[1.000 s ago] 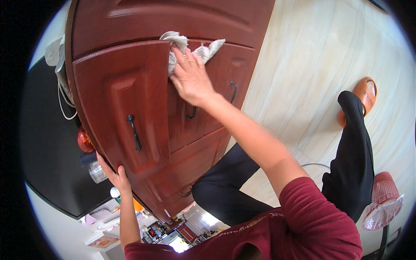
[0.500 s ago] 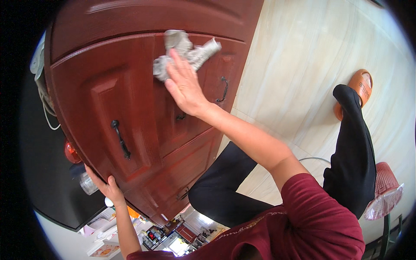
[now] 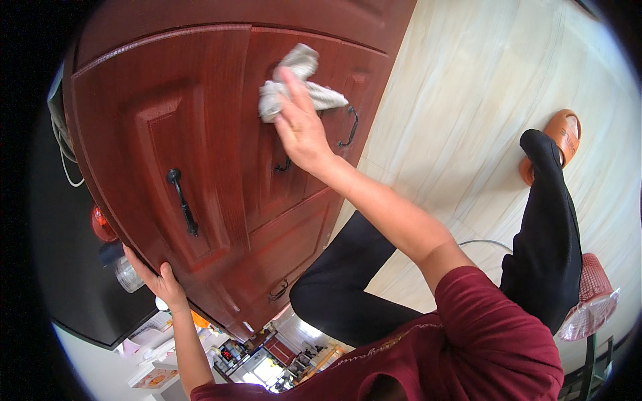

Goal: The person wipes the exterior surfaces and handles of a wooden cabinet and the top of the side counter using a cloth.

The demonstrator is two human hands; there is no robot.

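Observation:
My right hand presses a crumpled whitish-grey cloth against the dark red wooden front of a cabinet. The cloth lies under and past my fingers, on the upper part of a raised panel. A black handle is just right of the cloth, and another black handle shows partly below my wrist. My left hand rests along the cabinet's top edge at the left, fingers stretched and thumb apart, holding nothing.
A black countertop carries a clear jar and a red object near my left hand. Pale tiled floor spreads to the right. My foot wears an orange slipper. A pinkish stool seat stands at the lower right.
My right hand and the cloth have slid a little to the right across the cabinet front. My left hand stays at the edge; the view has shifted slightly.

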